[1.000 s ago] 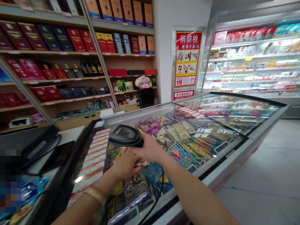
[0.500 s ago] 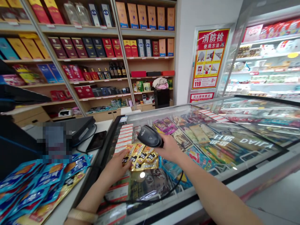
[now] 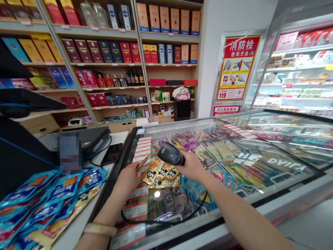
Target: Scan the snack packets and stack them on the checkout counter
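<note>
Right fingers [image 3: 186, 160] hold scanner [image 3: 170, 153] pointing left.

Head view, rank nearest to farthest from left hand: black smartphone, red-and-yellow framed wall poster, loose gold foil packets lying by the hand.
From the left hand:
1. Gold foil packets: just to its right.
2. Black smartphone: ahead and slightly left.
3. Red-and-yellow poster: far right, in the background.
</note>
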Demonstrator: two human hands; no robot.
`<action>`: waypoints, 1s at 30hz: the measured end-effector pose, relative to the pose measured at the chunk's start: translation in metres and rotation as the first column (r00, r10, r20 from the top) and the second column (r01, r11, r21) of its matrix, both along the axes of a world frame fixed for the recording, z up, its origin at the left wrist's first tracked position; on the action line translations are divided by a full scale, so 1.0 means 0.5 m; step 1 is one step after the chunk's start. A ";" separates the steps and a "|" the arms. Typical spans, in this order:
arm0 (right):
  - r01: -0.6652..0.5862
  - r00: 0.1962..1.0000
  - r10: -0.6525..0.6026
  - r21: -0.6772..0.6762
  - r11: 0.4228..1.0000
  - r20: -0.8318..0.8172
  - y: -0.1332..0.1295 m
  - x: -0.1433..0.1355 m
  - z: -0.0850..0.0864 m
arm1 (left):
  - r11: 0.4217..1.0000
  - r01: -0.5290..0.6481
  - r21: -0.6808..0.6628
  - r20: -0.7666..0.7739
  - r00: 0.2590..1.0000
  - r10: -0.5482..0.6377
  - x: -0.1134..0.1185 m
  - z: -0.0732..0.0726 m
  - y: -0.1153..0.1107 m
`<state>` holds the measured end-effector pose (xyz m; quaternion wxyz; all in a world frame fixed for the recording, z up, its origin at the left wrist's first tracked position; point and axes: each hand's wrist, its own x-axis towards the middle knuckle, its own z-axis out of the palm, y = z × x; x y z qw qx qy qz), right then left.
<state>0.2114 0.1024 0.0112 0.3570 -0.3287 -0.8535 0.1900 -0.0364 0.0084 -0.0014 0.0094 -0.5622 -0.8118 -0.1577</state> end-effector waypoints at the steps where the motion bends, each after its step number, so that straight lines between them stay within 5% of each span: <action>1: -0.005 1.000 0.005 -0.004 1.000 0.003 0.001 0.000 -0.001 | 1.000 -0.005 0.008 0.010 1.000 0.005 -0.004 -0.002 -0.001; 7: -0.092 0.994 0.087 -0.089 0.992 -0.068 0.010 -0.005 -0.011 | 0.968 -0.116 0.220 0.292 0.955 0.048 -0.020 -0.010 0.004; 10: -0.112 0.991 0.103 -0.118 0.987 -0.080 0.019 -0.009 -0.012 | 0.904 -0.218 0.368 0.585 0.810 -0.043 -0.014 -0.013 0.015; 13: -0.082 0.995 0.074 -0.114 0.990 -0.072 0.035 -0.016 -0.010 | 0.873 -0.295 0.389 0.718 0.690 -0.087 -0.007 -0.016 0.029; 25: -0.092 0.996 0.092 -0.080 0.993 -0.002 0.063 -0.034 -0.014 | 0.860 -0.334 0.386 0.777 0.620 -0.107 0.001 -0.034 0.051; 30: -0.154 0.988 0.154 -0.082 0.985 -0.007 0.065 -0.041 -0.023 | 0.860 -0.315 0.402 0.746 0.657 -0.108 0.006 -0.030 0.046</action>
